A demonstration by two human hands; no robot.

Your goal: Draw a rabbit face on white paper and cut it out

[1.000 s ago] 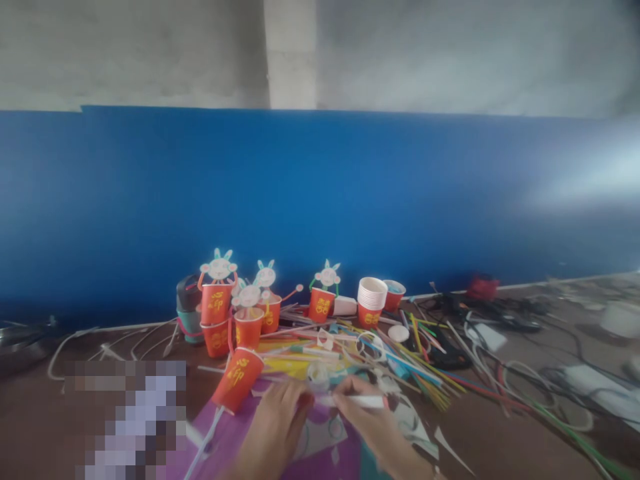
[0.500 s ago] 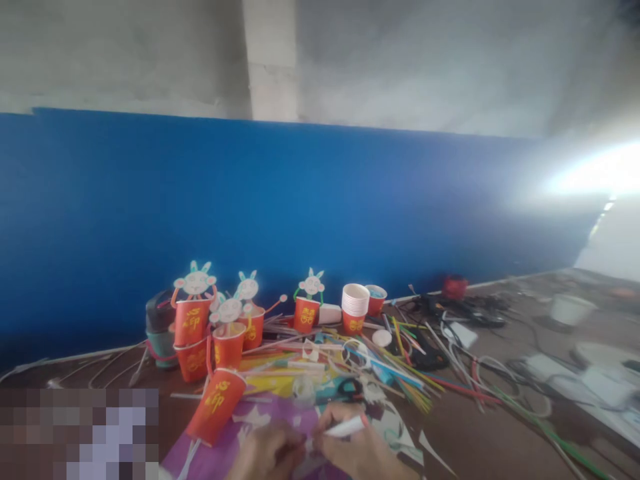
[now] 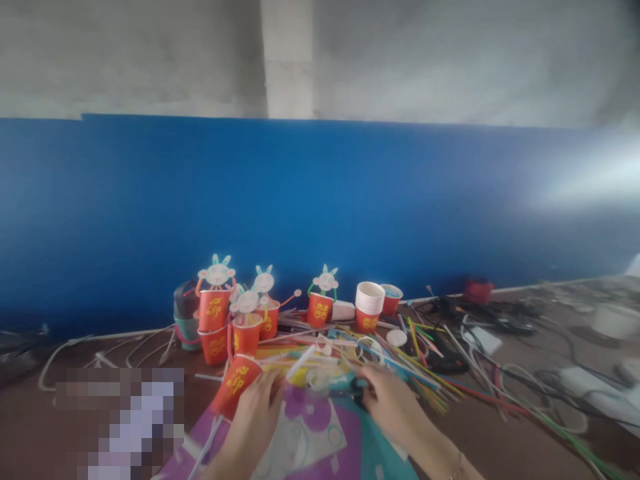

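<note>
My left hand (image 3: pixel 257 403) is closed near the tilted red paper cup (image 3: pixel 236 387), with a white marker (image 3: pixel 301 362) sticking out from its fingertips. Across from it, my right hand (image 3: pixel 383 393) has its fingers curled at the dark handles of a pair of scissors (image 3: pixel 358 385); the grip is partly hidden. Between my forearms lies a white paper sheet (image 3: pixel 320 433) with drawn outlines and a small pink circle. Beneath it are purple paper (image 3: pixel 297 403) and teal paper (image 3: pixel 383 453).
Red cups with paper rabbit figures (image 3: pixel 217 273) stand at the back left. A cup stack (image 3: pixel 369 310) is behind the scattered straws (image 3: pixel 415 373). Cables (image 3: pixel 540 387) run over the right side, and a blue panel (image 3: pixel 320 193) closes off the back.
My hands have moved apart and forward, uncovering the drawn sheet. The white marker has passed from my right hand to my left, and my right hand has reached the scissors. The view has turned left.
</note>
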